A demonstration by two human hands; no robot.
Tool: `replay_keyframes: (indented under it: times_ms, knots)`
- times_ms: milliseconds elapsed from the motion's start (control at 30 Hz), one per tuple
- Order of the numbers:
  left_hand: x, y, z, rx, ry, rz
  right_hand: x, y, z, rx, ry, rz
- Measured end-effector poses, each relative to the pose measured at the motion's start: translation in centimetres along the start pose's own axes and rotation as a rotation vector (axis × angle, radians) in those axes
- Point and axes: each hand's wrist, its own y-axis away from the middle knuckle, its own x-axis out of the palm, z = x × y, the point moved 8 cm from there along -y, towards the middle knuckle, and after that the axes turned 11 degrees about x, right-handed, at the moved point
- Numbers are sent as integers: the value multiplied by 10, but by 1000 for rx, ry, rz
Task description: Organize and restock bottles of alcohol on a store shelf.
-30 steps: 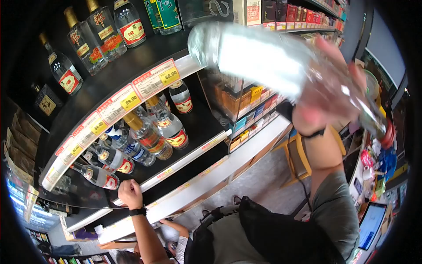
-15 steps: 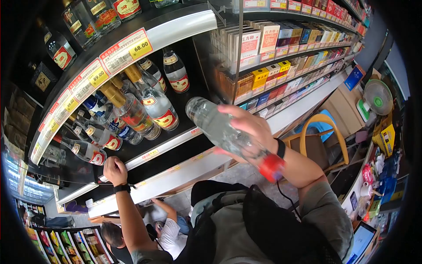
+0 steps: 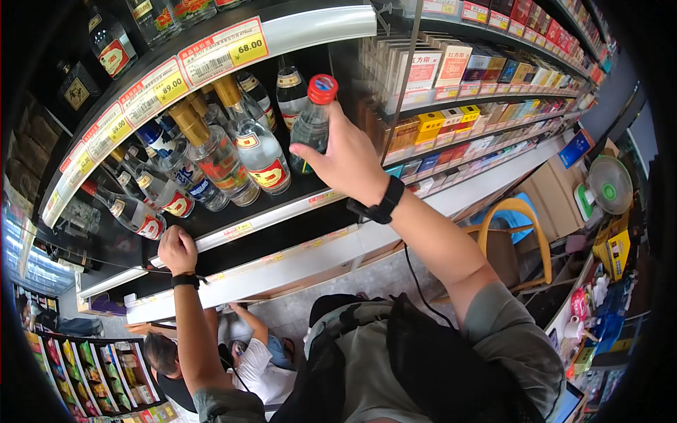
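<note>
A clear glass bottle with a red cap [image 3: 310, 127] stands upright in my right hand [image 3: 352, 158], at the right end of the bottle shelf. My fingers wrap its side, and the bottle's base is hidden behind the shelf edge and hand. Left of it are a gold-capped bottle with a red-and-yellow label [image 3: 262, 163] and a gold-capped bottle with a floral print [image 3: 218, 158]. My left hand [image 3: 178, 250], curled into a fist, rests at the shelf's front edge beside a small red-labelled bottle [image 3: 137, 215].
A curved price rail [image 3: 211, 56] runs above the bottles. Cigarette packs [image 3: 451, 67] fill racks on the right. Behind me are a wooden chair [image 3: 525, 233], a fan [image 3: 609, 185] and a cluttered counter. Two people [image 3: 264, 370] are low at the left, near snack shelves [image 3: 92, 374].
The right hand has swung the bottle from tilted cap-down, out in front of the shelf, to upright with the cap on top at the shelf. The left hand stays at the shelf edge.
</note>
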Motion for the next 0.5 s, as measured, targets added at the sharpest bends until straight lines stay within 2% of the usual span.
replay_keyframes:
  times_ms: [33,233,300,500]
  knots:
    - [0,-1,0,0,-1,-2,0,-4,3,-27,52,-46]
    - [1,2,3,7,-8,-7,14,-37,0,27,84,11]
    - [2,2,4,-4,-25,6,24,-50,-8,138,125,97]
    - [1,2,4,-9,8,0,35,-69,-10,135,225,111]
